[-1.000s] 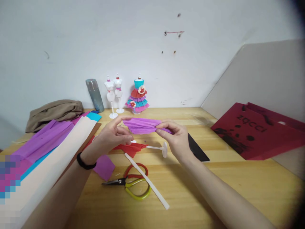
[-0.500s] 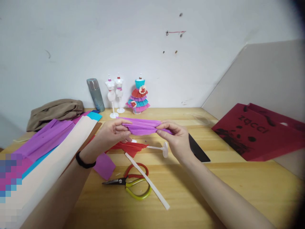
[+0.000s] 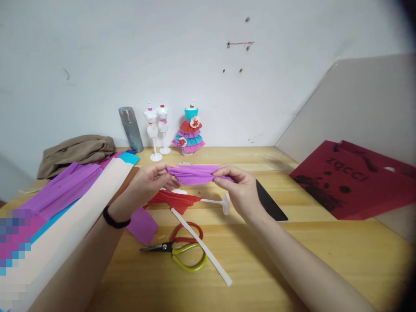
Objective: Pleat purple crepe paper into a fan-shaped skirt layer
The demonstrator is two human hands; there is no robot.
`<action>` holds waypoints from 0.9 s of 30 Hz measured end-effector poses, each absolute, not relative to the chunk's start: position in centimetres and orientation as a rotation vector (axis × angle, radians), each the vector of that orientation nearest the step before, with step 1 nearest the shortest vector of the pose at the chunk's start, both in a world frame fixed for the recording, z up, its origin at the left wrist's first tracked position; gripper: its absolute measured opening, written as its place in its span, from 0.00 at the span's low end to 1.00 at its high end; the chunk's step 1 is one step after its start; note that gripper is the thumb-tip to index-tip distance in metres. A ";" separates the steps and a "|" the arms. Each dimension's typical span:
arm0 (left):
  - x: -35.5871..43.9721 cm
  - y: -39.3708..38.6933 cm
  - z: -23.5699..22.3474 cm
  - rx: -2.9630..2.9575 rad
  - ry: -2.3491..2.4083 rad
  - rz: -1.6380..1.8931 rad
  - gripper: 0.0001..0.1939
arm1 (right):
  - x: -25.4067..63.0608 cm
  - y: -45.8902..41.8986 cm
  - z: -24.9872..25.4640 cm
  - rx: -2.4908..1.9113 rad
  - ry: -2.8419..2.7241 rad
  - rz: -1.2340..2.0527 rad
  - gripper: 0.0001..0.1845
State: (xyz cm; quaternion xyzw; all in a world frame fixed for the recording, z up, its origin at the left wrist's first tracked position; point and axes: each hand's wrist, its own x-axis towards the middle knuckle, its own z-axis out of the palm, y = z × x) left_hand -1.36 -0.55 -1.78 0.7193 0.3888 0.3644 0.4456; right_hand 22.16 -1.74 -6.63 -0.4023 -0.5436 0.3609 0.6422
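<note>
A strip of pleated purple crepe paper [image 3: 196, 174] stretches between my hands above the table. My left hand [image 3: 156, 180], with a black band on the wrist, pinches its left end. At the right end, my right hand [image 3: 238, 186] grips the folds between thumb and fingers. Below them lies a white mannequin stand [image 3: 225, 203] on its side, with a red pleated paper skirt [image 3: 175, 199] on it; its upper part is partly hidden by my left hand. Nearer me are scissors [image 3: 167, 247] with one red and one yellow handle, a white strip [image 3: 203, 249] across them, and a purple paper piece [image 3: 143, 225].
Sheets of coloured crepe paper [image 3: 84, 212] pile up at the left beside a brown cloth [image 3: 78, 151]. Along the wall stand a flask [image 3: 131, 130], two white mannequins [image 3: 152, 130] and one dressed mannequin [image 3: 191, 130]. A black tablet-like slab [image 3: 271, 203] and red bag [image 3: 344, 182] lie right.
The left end of the purple paper has drawn in closer to my left hand's fingers, and its top edge sits slightly lower. My right hand has hardly moved.
</note>
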 end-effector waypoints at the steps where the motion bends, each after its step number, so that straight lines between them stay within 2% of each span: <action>1: -1.3 -0.6 -1.7 1.772 0.962 0.911 0.09 | 22.1 -1.7 -6.6 -0.920 -1.235 0.820 0.03; 8: -1.1 -0.7 -1.6 1.729 0.972 0.956 0.09 | 22.0 -1.8 -6.5 -0.924 -1.237 0.829 0.03; 13: -1.2 -1.0 -1.1 1.726 0.973 0.866 0.07 | 22.0 -1.9 -6.4 -0.944 -1.235 0.801 0.03; 21: -1.1 -1.4 -1.1 1.613 0.977 0.768 0.19 | 21.9 -1.9 -6.3 -0.944 -1.215 0.800 0.03; 27: -0.7 -1.2 -2.3 1.564 0.968 0.791 0.17 | 21.9 -1.9 -6.4 -0.955 -1.218 0.788 0.03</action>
